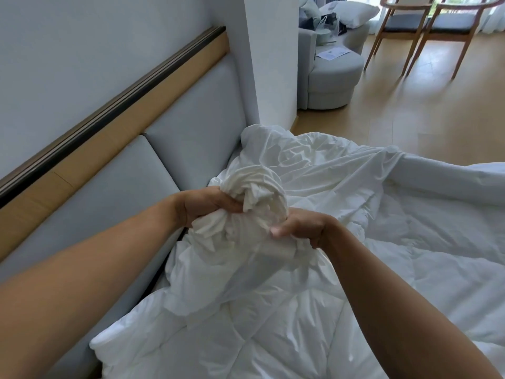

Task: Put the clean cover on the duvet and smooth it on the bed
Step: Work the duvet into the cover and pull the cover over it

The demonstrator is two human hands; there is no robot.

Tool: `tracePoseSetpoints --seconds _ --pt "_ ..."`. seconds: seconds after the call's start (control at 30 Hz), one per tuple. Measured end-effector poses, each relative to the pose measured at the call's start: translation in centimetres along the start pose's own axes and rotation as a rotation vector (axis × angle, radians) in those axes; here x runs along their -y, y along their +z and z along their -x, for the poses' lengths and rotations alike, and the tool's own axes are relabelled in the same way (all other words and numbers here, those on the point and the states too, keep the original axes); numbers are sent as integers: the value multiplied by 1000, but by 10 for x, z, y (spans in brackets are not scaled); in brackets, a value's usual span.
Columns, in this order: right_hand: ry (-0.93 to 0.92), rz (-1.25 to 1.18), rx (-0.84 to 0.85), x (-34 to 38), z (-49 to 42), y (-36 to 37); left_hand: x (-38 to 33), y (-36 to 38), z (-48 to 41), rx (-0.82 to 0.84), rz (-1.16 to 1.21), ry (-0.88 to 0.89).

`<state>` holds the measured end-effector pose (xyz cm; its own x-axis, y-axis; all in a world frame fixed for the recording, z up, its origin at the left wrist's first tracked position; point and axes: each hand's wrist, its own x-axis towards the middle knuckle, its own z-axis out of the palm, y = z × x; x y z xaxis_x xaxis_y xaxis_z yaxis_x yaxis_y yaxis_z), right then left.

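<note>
A white quilted duvet (273,332) lies rumpled across the bed, close to the padded headboard. A thin white duvet cover (322,170) is spread in wrinkles over its far part and gathered into a tight bunch (254,187) in front of me. My left hand (203,205) is closed around the left side of that bunch. My right hand (303,227) grips the fabric just below and to the right of it. Both hands are raised a little above the bed, and the cloth hangs down from them onto the duvet.
The grey padded headboard (117,203) with a wooden rail runs along the left. A white wall corner (273,64) stands behind the bed. Beyond it are a round grey armchair (333,75) with pillows and two wooden chairs (437,26) on a wood floor.
</note>
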<state>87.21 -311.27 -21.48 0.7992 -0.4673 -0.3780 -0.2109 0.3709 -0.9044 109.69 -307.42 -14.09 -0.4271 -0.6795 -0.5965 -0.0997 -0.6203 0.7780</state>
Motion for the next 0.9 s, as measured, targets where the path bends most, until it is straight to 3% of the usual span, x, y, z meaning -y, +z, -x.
tracePoseSetpoints --seconds 0.1,0.23,0.37,0.5,0.67,0.73,0.9 --pt "59 119 109 1 0 5 2 2 -9 -58 33 61" --pt "1 -202 190 5 9 5 0 7 -10 -13 119 80" --pt "-89 -223 61 0 5 6 9 10 -13 -2 107 -8" --pt "-142 -258 -122 -5 0 1 9 18 -11 39 -69 -68" --pt "-126 -272 -125 -2 0 -1 10 12 1 95 -91 -167" --pt "-102 -232 -102 1 2 -1 12 3 -1 110 -8 -112" --pt "93 33 72 1 3 10 18 -3 -14 -32 51 -9"
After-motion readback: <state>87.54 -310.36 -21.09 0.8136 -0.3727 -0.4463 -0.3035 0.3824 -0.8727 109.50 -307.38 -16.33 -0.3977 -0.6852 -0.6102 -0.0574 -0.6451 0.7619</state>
